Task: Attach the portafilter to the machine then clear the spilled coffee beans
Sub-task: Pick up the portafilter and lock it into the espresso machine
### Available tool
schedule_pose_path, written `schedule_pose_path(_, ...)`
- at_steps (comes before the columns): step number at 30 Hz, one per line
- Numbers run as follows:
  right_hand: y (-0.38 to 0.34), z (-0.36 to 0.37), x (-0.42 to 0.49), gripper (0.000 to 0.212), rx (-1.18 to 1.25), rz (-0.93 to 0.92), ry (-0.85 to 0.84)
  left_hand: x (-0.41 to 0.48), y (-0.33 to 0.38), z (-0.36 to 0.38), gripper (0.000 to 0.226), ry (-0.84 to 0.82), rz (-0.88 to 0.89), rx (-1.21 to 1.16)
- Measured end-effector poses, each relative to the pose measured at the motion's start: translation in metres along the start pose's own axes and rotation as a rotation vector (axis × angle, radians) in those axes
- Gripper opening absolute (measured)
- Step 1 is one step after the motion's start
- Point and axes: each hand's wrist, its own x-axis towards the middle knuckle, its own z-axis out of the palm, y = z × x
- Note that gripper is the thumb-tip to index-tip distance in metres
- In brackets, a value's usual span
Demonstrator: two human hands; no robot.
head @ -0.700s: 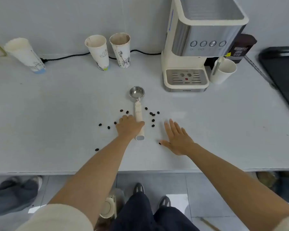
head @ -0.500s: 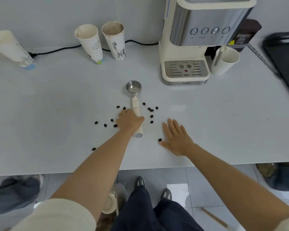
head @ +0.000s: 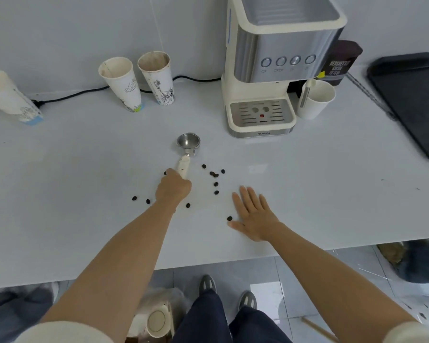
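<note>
The portafilter (head: 186, 147) has a steel basket and a cream handle, and it lies on the white counter (head: 84, 169) in front of me. My left hand (head: 174, 188) is closed around the near end of its handle. My right hand (head: 254, 214) rests flat on the counter, fingers spread, holding nothing. Several dark coffee beans (head: 216, 179) are scattered around both hands; one bean (head: 229, 218) lies just left of my right thumb. The cream and steel coffee machine (head: 278, 68) stands at the back right, its drip tray (head: 261, 113) facing me.
Two used paper cups (head: 144, 81) stand at the back, a third cup (head: 8, 97) at far left. A white cup (head: 316, 99) sits right of the machine, with a dark cocoa bag (head: 341, 63) behind it. A black tray (head: 414, 100) lies at far right. A black cable (head: 84, 94) runs along the wall.
My left hand has slid over the handle and closed on it, and the portafilter's handle end has swung slightly left. My right hand stays flat in place.
</note>
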Motion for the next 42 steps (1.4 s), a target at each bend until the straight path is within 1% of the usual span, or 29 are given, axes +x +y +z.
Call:
schedule_pose_path(5,0.000,-0.015,-0.007,0.071,0.072,-0.001,-0.030,-0.004,-0.001,-0.014,0.034,-0.040,0.036,-0.005)
schedule_pose_path(8,0.002,-0.032,-0.013,0.069,0.132,0.011,0.044,-0.007,-0.002,-0.020,0.029,-0.064,0.077,-0.050)
schedule_pose_path(12,0.007,-0.080,-0.022,0.064,0.159,-0.014,0.283,-0.004,0.007,-0.037,0.021,-0.096,0.143,-0.138)
schedule_pose_path(18,0.024,-0.186,-0.036,0.060,0.228,-0.029,0.723,0.007,0.034,-0.064,0.019,-0.117,0.295,-0.099)
schedule_pose_path(21,0.041,-0.236,-0.037,0.061,0.203,0.025,0.832,0.011,0.052,-0.072,0.020,-0.133,0.348,-0.066)
schedule_pose_path(23,0.055,-0.262,-0.035,0.061,0.207,0.074,0.852,0.014,0.066,-0.074,0.021,-0.142,0.384,-0.045)
schedule_pose_path(26,0.073,-0.285,-0.028,0.062,0.147,0.131,0.843,0.020,0.085,-0.074,0.025,-0.146,0.422,0.003)
schedule_pose_path(31,0.094,-0.304,-0.012,0.062,0.073,0.162,0.720,0.031,0.116,-0.070,0.031,-0.157,0.490,0.102)
schedule_pose_path(35,0.105,-0.312,0.000,0.057,-0.004,0.176,0.630,0.040,0.136,-0.063,0.034,-0.160,0.554,0.173)
schedule_pose_path(38,0.112,-0.312,0.005,0.055,-0.039,0.166,0.649,0.047,0.149,-0.059,0.035,-0.164,0.586,0.182)
schedule_pose_path(42,0.117,-0.307,0.008,0.056,-0.030,0.136,0.721,0.056,0.162,-0.055,0.028,-0.197,0.591,0.109)
